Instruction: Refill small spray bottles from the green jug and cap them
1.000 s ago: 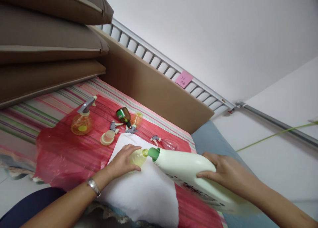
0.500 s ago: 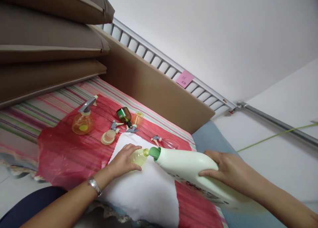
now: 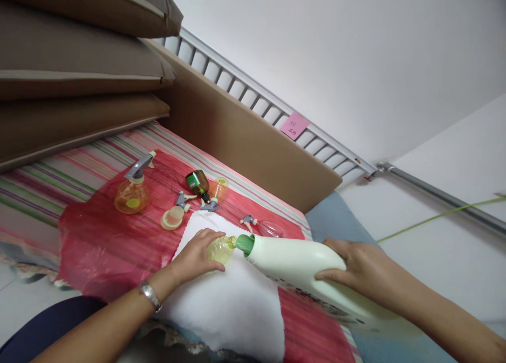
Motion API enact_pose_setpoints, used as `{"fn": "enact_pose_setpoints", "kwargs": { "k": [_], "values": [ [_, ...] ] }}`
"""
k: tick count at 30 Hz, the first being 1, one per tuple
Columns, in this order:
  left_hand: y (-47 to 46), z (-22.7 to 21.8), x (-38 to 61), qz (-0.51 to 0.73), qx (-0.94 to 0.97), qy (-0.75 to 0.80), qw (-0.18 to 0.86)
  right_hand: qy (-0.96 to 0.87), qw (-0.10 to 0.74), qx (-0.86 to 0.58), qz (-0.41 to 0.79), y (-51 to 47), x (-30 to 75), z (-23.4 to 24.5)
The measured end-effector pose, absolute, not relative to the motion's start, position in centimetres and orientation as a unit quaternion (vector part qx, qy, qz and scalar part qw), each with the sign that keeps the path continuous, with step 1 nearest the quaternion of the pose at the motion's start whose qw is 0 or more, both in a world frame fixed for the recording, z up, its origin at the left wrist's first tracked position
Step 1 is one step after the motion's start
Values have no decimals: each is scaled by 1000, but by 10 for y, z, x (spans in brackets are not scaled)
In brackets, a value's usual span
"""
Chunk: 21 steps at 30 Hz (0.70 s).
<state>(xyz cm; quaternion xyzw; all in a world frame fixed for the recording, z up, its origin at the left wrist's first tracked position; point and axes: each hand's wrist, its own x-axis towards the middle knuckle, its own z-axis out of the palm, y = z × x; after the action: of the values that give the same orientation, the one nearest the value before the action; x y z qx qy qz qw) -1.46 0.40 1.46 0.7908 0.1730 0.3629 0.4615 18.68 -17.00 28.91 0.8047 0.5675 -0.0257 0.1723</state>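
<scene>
My left hand (image 3: 198,255) is closed around a small clear yellowish bottle (image 3: 222,251), its open threaded neck pointing right. In my right hand (image 3: 348,260) is a large pale green bottle (image 3: 292,255), tipped on its side. Its green spout (image 3: 245,244) meets the small bottle's mouth; whether they touch or liquid flows I cannot tell. Under both lies a white cloth (image 3: 237,305). Beyond my left hand sit a round cream cap or small dish (image 3: 172,218) and grey spray heads (image 3: 185,199). A clear bottle (image 3: 271,228) lies behind the pale green one, with a spray head (image 3: 249,222) beside it.
A red plastic sheet (image 3: 98,236) covers part of the striped cloth (image 3: 51,192). On it stand an orange-tinted spray bottle (image 3: 132,195), a brown bottle (image 3: 197,183) and a small orange bottle (image 3: 220,188). Cushions (image 3: 79,57) are stacked at left; a brown board (image 3: 237,126) stands behind.
Both hands keep their hold, and the two bottles stay mouth to spout. The large bottle has shifted very slightly to the left.
</scene>
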Motion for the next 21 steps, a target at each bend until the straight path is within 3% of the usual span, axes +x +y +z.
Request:
{"fn": "enact_pose_setpoints", "kwargs": {
  "k": [21],
  "values": [
    [5,9,-14,362,795,172,456,556,147,817,-42,-171,181,294]
  ]
}}
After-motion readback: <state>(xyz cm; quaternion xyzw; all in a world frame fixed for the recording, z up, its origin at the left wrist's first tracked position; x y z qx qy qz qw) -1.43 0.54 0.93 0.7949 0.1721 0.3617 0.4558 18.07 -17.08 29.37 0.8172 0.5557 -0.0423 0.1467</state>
